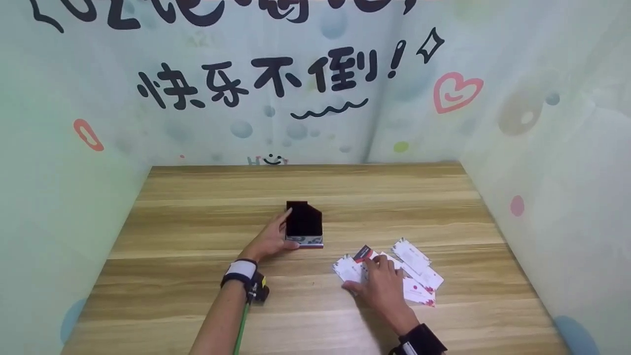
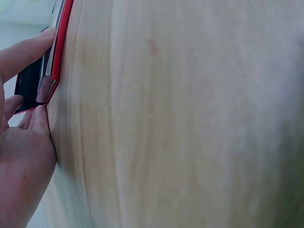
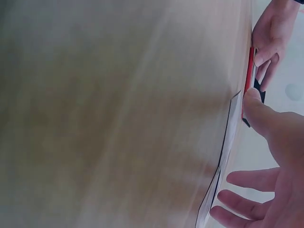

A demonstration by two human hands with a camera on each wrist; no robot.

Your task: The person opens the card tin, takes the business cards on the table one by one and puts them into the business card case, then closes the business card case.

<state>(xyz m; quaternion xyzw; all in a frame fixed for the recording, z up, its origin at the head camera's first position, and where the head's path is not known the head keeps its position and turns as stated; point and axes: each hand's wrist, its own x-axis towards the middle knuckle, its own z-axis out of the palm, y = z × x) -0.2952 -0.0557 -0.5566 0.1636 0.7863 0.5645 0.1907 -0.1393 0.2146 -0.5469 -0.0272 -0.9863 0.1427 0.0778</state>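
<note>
A small card case (image 1: 304, 222) with a black inside and red edges stands with its lid up at the table's middle. My left hand (image 1: 270, 240) holds it by the left side, thumb at the front edge and fingers by the lid; the left wrist view shows its red edge (image 2: 62, 42) close up. Several white printed cards (image 1: 419, 291) lie fanned and overlapping on the right. Over them is my right hand (image 1: 384, 288), its fingertips at the cards. From the right wrist, the thumb and fingers (image 3: 251, 180) look spread apart; whether they touch a card is unclear.
The wood-grain table (image 1: 197, 212) ends at a printed backdrop (image 1: 305, 133) behind, with pale panels (image 1: 532, 197) at both sides. A strap with a small black camera (image 1: 259, 288) and a green cable (image 1: 241, 328) is on the left wrist.
</note>
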